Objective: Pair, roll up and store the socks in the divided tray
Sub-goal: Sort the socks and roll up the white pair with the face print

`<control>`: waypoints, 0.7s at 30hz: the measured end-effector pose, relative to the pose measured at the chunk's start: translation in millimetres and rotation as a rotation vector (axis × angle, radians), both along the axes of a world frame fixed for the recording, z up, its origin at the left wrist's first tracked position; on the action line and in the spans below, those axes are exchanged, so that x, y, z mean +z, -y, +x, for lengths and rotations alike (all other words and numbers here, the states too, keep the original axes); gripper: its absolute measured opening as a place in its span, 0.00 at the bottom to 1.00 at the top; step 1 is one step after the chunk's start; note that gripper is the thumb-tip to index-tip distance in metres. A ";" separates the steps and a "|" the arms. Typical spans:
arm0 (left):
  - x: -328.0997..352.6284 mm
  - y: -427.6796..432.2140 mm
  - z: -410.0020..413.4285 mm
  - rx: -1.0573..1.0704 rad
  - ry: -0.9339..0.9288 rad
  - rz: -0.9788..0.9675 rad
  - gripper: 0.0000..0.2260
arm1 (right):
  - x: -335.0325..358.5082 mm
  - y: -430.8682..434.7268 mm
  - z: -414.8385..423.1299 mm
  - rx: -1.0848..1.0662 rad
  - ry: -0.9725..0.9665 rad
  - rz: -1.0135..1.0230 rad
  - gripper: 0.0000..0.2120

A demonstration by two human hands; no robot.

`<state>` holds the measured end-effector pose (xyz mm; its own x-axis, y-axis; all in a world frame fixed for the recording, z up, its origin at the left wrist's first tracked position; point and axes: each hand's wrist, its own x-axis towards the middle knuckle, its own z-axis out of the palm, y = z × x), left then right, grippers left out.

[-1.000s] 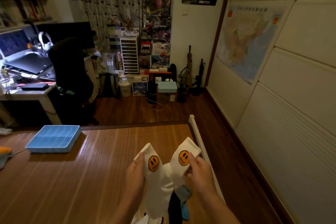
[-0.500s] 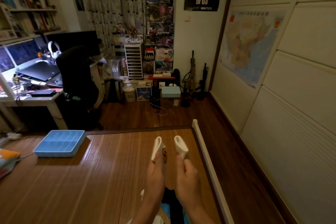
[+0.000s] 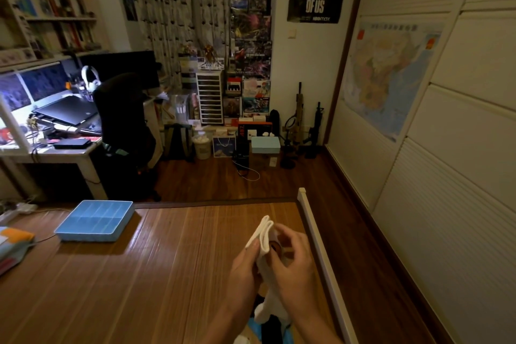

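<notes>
Two white socks (image 3: 264,237) with an orange smiley patch are pressed together, cuffs up, above the wooden mat. My left hand (image 3: 244,268) grips them from the left and my right hand (image 3: 294,268) pinches them from the right. Their lower ends (image 3: 268,307) hang down between my wrists. More socks, dark and blue (image 3: 269,328), lie in a heap under my forearms, partly hidden. The blue divided tray (image 3: 69,227) sits on the mat far to the left, with nothing visible in its compartments.
A white rail (image 3: 315,232) edges the mat on the right, with a drop to the dark wood floor beyond. Folded cloth items (image 3: 14,243) lie at the left edge. A desk and black chair (image 3: 122,126) stand behind the tray.
The two socks, held apart a second ago with smiley patches facing me, have been brought together into one stacked pair. My view has tilted slightly up and left.
</notes>
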<state>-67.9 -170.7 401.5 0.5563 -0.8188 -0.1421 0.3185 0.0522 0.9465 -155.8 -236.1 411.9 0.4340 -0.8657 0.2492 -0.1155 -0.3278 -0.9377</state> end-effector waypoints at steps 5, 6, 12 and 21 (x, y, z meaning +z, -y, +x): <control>7.4 1.2 5.5 -0.035 0.000 -0.058 0.18 | 3.3 9.8 -3.4 0.003 0.001 -0.025 0.14; 7.9 1.6 6.4 -0.040 0.022 -0.067 0.19 | 3.4 11.2 -3.2 0.010 0.007 -0.011 0.14; 14.9 3.0 13.4 -0.082 0.105 -0.066 0.19 | 5.5 16.7 -0.4 0.171 0.079 0.030 0.03; 21.3 -3.1 27.7 -0.133 0.075 -0.066 0.20 | 7.4 27.1 -1.8 0.237 0.046 0.010 0.06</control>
